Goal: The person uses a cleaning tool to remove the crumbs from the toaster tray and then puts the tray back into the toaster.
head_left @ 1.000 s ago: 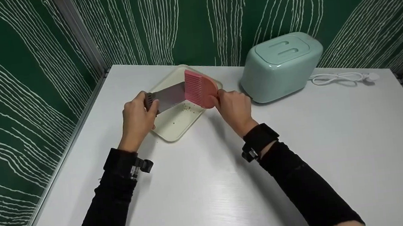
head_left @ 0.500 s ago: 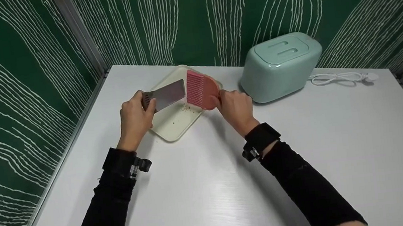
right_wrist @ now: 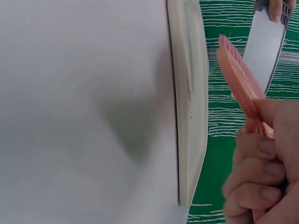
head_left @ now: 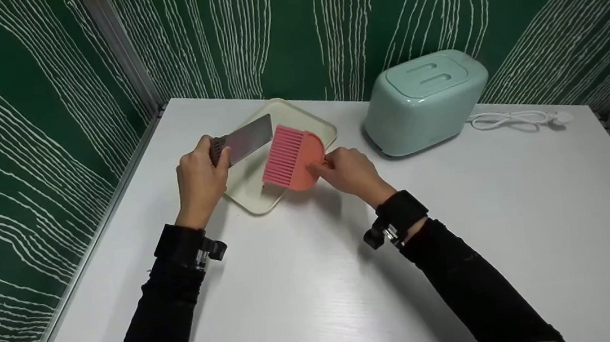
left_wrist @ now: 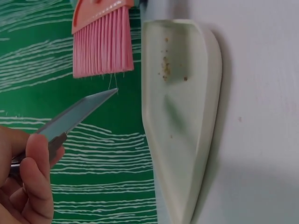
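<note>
My left hand [head_left: 199, 176] grips the dark slotted end of a crumb tray [head_left: 250, 138], a thin metal plate, tilted above a cream serving tray [head_left: 253, 200]. An orange hand brush [head_left: 308, 159] with pink bristles [left_wrist: 105, 44] is held by its handle in my right hand [head_left: 353, 172], thumb on its back. The brush hangs over the right side of the serving tray, apart from the metal plate in the head view. Brown crumbs [left_wrist: 165, 69] lie in the serving tray, seen in the left wrist view. Two fine hairs dangle from the bristles near the plate's corner.
A mint-green toaster [head_left: 425, 104] stands at the back right on the white table [head_left: 317, 283]. Its white coiled cord [head_left: 512, 118] lies beside it. Green walls with white lines [head_left: 290, 31] rise behind and at the left of the table.
The brush has moved away from the metal plate, toward me and slightly left, turning as it goes. The crumb tray has shifted a little left and tilted further.
</note>
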`<state>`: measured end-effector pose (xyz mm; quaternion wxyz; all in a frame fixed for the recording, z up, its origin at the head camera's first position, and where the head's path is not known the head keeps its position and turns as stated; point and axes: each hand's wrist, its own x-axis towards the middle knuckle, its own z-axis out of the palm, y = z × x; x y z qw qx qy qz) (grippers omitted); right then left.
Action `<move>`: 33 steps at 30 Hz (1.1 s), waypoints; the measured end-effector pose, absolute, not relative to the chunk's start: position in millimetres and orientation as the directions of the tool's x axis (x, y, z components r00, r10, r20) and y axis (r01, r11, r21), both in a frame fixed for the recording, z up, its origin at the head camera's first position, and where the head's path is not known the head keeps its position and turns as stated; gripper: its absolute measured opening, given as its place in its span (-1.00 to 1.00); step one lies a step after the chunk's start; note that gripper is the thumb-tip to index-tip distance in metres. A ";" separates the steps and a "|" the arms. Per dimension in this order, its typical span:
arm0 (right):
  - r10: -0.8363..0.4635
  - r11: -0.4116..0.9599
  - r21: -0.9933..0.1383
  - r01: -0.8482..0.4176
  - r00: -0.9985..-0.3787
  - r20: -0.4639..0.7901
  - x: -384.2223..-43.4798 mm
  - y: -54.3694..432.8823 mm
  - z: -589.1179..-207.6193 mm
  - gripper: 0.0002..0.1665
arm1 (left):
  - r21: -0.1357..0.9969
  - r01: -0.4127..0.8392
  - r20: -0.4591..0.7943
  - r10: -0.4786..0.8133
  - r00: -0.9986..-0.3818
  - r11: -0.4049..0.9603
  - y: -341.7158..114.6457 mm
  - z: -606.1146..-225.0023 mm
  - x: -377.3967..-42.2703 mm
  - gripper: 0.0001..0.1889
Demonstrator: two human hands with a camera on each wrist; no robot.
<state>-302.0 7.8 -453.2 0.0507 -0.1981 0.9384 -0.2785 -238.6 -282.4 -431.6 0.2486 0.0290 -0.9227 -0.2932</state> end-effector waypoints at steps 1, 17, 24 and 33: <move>-0.411 0.756 -0.567 -0.328 -0.912 -0.021 -300.5 6.7 -453.0 -0.31 | 0.547 0.095 0.451 -0.197 -0.871 0.832 -282.2 -432.0 -238.7 -0.69; -0.612 0.545 -0.818 -0.185 -0.754 -0.238 -283.8 -17.6 -451.0 -0.64 | 0.507 0.172 0.499 -0.125 -0.858 0.845 -275.0 -437.1 -239.5 -0.72; -0.591 0.549 -0.823 -0.144 -0.764 -0.260 -285.8 -18.8 -454.5 -0.62 | 0.476 0.211 0.523 -0.082 -0.848 0.854 -274.8 -437.8 -238.8 -0.73; -0.543 0.596 -0.796 -0.106 -0.783 -0.303 -289.9 -15.1 -455.5 -0.44 | 0.448 0.233 0.547 -0.058 -0.835 0.863 -273.8 -437.6 -238.1 -0.73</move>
